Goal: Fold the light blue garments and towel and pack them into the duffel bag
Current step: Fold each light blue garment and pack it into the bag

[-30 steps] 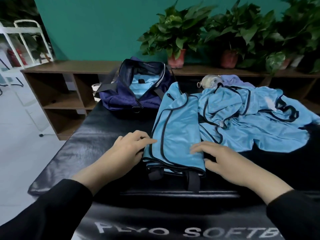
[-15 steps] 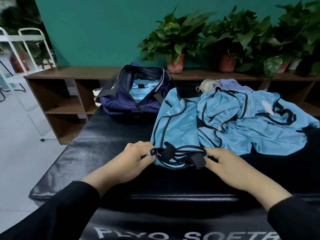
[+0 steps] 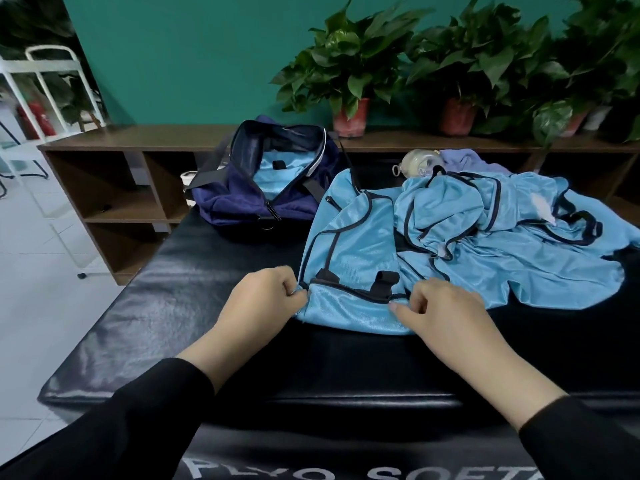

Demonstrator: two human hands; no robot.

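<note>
Near hem now flipped far over the folded garment point(image 3: 349, 251); left hand point(image 3: 263, 301) and right hand point(image 3: 440, 313) both pinch it, fold nearly done.

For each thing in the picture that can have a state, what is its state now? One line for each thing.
Duffel bag: unzipped, open, light blue fabric already inside.
Folded garment: partly folded, near edge turned up, held at both corners.
Garment pile: crumpled, not folded.
Left hand: pinches the folded garment's left corner.
Right hand: pinches its right corner.
Clear bottle: lying on its side behind the pile.
</note>
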